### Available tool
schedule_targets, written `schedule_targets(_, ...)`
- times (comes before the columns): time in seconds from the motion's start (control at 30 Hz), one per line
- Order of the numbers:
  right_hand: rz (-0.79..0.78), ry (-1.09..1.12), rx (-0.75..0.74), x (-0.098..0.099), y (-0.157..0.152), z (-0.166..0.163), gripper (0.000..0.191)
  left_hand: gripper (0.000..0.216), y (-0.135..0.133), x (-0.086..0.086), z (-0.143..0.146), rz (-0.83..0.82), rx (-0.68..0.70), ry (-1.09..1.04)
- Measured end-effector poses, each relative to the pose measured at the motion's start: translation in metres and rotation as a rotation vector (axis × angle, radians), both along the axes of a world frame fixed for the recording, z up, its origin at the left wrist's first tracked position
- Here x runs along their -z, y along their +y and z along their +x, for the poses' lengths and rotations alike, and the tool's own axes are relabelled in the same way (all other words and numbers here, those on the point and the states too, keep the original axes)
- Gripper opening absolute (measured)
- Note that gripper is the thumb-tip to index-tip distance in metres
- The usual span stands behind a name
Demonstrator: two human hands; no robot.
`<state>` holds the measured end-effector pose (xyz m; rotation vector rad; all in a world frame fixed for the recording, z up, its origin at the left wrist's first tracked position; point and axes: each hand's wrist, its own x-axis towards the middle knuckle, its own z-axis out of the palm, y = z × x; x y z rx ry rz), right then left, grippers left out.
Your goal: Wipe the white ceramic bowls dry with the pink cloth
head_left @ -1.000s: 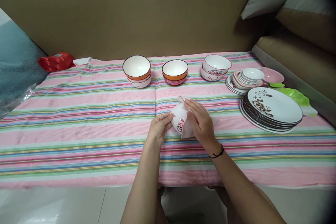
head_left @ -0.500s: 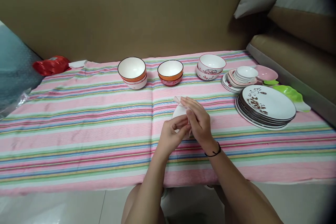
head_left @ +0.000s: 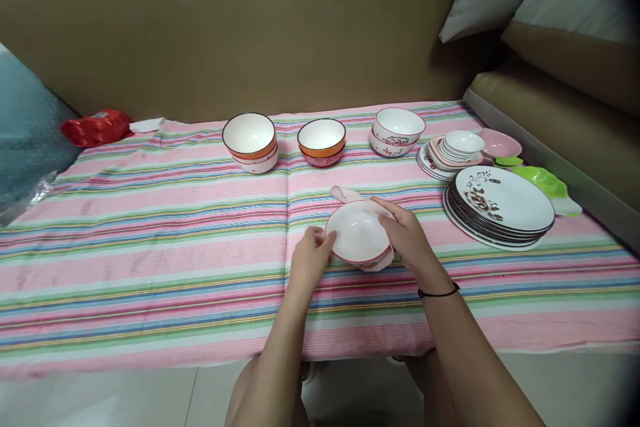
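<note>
A white bowl with a red rim (head_left: 357,235) is held between my two hands, tilted so its inside faces me. My left hand (head_left: 310,259) grips the left rim, thumb inside and fingers behind the wall. On the right rim my right hand (head_left: 409,235) is closed, pressing a pale thin cloth (head_left: 345,194) against the bowl. Part of that cloth sticks out behind the far rim, and another part hangs under the near right side. The fingers under the bowl are partly hidden.
Along the back stand stacked orange-and-white bowls (head_left: 250,135), another orange bowl stack (head_left: 321,137) and red-rimmed bowls (head_left: 399,123). To the right are small white dishes (head_left: 464,141), a pink dish (head_left: 500,144), a green leaf-shaped dish (head_left: 545,181) and stacked plates (head_left: 520,200). A red package (head_left: 97,128) lies far left.
My hands have moved apart from their close wrap around the bowl. The bowl now shows its inside, with my left hand on the left rim and my right hand with cloth on the right.
</note>
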<state>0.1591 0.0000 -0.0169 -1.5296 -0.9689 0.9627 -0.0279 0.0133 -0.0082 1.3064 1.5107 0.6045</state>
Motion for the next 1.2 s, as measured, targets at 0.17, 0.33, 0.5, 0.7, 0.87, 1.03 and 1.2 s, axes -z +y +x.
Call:
schedule_targets(0.17, 0.191, -0.084, 0.122, -0.006, -0.004, 0.001, 0.035, 0.046, -0.014, -0.004, 0.015, -0.186, 0.004, -0.353)
schedule_targets(0.33, 0.453, 0.098, 0.371, -0.011, 0.004, -0.008, 0.023, 0.059, -0.021, -0.015, 0.028, -0.060, -0.103, -0.728)
schedule_targets(0.5, 0.539, 0.194, 0.433, -0.019, 0.006, -0.023, 0.019, 0.065, -0.019, -0.009, 0.040, -0.146, -0.247, -0.919)
schedule_targets(0.7, 0.608, 0.190, 0.303, -0.033, -0.009, -0.031, 0.034, 0.062, -0.017, -0.002, 0.039, -0.301, -0.263, -0.954)
schedule_targets(0.87, 0.579, -0.061, -0.187, -0.036, -0.019, -0.050, 0.031, 0.057, -0.012, -0.012, 0.035, -0.056, -0.300, -0.872)
schedule_targets(1.03, 0.664, -0.242, -0.348, -0.034, -0.017, -0.062, 0.031, 0.054, -0.001, -0.017, 0.017, 0.013, -0.368, -0.942)
schedule_targets(1.2, 0.756, -0.756, -0.221, -0.028, -0.011, -0.062, 0.033, 0.052, 0.006, -0.012, -0.002, 0.088, -0.378, -0.920)
